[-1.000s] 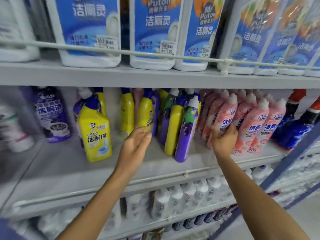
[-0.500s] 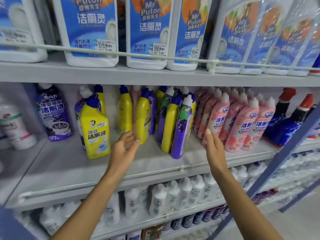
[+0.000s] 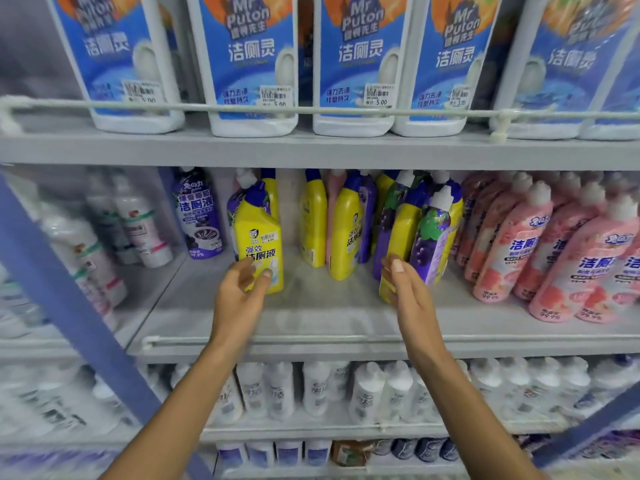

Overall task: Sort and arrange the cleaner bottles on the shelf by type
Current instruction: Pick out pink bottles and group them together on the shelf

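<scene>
the grey shelf (image 3: 329, 317) holds the cleaner bottles. pink bottles (image 3: 519, 251) stand well right of the right hand (image 3: 408, 296). a yellow-and-purple cluster (image 3: 433, 237) stands just behind its straight, empty fingers. the left hand (image 3: 239, 296), loosely spread and empty, reaches the front yellow bottle (image 3: 258, 237); contact unclear.

The white top-shelf bottles (image 3: 353, 64) read "Mr Puton", stickers (image 3: 379, 97) "5.00"; yellow bottle (image 3: 259, 244) reads "强效洁厕液".
</scene>
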`<state>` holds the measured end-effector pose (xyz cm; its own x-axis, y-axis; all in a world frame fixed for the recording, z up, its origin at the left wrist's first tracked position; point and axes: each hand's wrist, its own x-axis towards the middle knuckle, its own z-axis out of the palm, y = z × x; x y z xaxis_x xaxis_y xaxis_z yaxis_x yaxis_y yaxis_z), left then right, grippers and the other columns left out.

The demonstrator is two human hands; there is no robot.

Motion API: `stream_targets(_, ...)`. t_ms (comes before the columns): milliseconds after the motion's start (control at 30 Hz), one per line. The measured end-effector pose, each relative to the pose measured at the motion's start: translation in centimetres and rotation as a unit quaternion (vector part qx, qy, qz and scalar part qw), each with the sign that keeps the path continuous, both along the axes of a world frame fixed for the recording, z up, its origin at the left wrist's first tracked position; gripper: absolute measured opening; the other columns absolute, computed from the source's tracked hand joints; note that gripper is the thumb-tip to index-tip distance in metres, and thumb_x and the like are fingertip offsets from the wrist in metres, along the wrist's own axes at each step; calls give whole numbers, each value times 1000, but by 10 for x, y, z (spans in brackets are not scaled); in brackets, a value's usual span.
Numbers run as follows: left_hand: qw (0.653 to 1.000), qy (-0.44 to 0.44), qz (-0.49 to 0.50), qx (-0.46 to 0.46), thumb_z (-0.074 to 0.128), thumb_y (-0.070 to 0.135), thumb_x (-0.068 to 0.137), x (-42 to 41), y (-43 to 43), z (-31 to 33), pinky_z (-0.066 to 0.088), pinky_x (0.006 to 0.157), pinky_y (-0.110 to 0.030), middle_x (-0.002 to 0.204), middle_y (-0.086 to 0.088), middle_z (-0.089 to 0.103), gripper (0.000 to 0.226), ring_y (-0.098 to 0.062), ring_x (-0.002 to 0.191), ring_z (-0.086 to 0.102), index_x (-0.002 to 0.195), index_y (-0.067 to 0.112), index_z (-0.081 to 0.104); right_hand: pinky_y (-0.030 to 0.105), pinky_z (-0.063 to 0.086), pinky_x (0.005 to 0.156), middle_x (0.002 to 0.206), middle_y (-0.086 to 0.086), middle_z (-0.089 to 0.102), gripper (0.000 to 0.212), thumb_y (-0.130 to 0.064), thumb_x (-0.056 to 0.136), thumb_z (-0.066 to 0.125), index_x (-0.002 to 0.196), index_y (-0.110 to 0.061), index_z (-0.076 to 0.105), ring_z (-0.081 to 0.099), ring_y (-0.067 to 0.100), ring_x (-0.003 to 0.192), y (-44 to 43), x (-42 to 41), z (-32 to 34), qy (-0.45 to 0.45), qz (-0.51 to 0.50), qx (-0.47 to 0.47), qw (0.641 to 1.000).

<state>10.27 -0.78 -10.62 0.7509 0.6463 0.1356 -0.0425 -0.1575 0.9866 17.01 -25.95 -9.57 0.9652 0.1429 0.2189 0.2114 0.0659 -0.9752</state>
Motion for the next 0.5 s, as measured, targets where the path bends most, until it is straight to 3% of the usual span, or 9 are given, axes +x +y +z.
stream_targets(100, 999, 5, 35, 26, 77, 26, 89, 7, 17, 6, 52, 96, -34, 104, 12, 71, 24, -6, 100, 67, 108, 28, 63, 42, 39, 120, 138, -20, 63, 66, -79, 85, 52, 133, -35, 63, 54, 4, 135, 32, 14, 5, -9, 12, -9, 1000)
stream_targets(133, 998, 4, 49, 27, 76, 17, 91, 12, 22, 8, 50, 92, -32, 101, 13, 67, 23, -3, 95, 65, 103, 30, 61, 41, 40, 119, 135, -20, 65, 62, -74, 87, 52, 132, -33, 64, 55, 5, 134, 43, 19, 7, -18, 25, -10, 999)
stream_targets(200, 997, 7, 64, 33, 78, 14, 89, 20, 32, 9, 49, 97, -33, 116, -1, 66, 36, -15, 108, 64, 121, 19, 61, 36, 39, 119, 141, -14, 61, 61, -63, 94, 54, 142, -24, 59, 53, 6, 135, 64, 29, 12, -20, 31, -26, 999)
stream_targets(267, 997, 15, 67, 45, 82, 23, 86, 27, 41, 11, 46, 105, -33, 138, -11, 60, 64, -24, 128, 58, 141, 10, 53, 16, 39, 109, 145, -12, 56, 55, -49, 103, 56, 148, -18, 52, 50, 2, 131, 79, 35, 19, -20, 12, -36, 999)
stream_targets(300, 997, 13, 60, 51, 84, 33, 83, 31, 47, 12, 46, 106, -33, 141, -10, 58, 73, -24, 131, 56, 144, 10, 51, 13, 40, 102, 139, -11, 57, 51, -45, 103, 56, 146, -17, 54, 52, 2, 125, 85, 41, 22, -32, -14, -40, 999)
stream_targets(400, 996, 12, 48, 70, 79, 81, 58, 46, 66, 16, 51, 107, -43, 138, -2, 63, 105, -23, 125, 61, 139, 20, 53, 26, 43, 81, 94, -10, 62, 32, -41, 101, 62, 116, -13, 63, 58, 2, 87, 100, 63, 35, -101, -109, -89, 985)
stream_targets(433, 997, 10, 41, 66, 77, 86, 52, 52, 73, 18, 52, 104, -44, 134, 1, 65, 108, -21, 121, 63, 137, 23, 54, 26, 40, 75, 85, -11, 59, 26, -38, 100, 64, 107, -13, 62, 57, 4, 79, 103, 71, 37, -113, -135, -106, 979)
stream_targets(500, 998, -8, 5, 58, 86, 67, 58, 58, 79, 25, 55, 99, -40, 122, 7, 68, 88, -16, 109, 67, 130, 25, 58, 31, 44, 75, 87, -3, 64, 32, -40, 94, 69, 106, -11, 62, 62, 17, 84, 110, 87, 37, -117, -169, -130, 970)
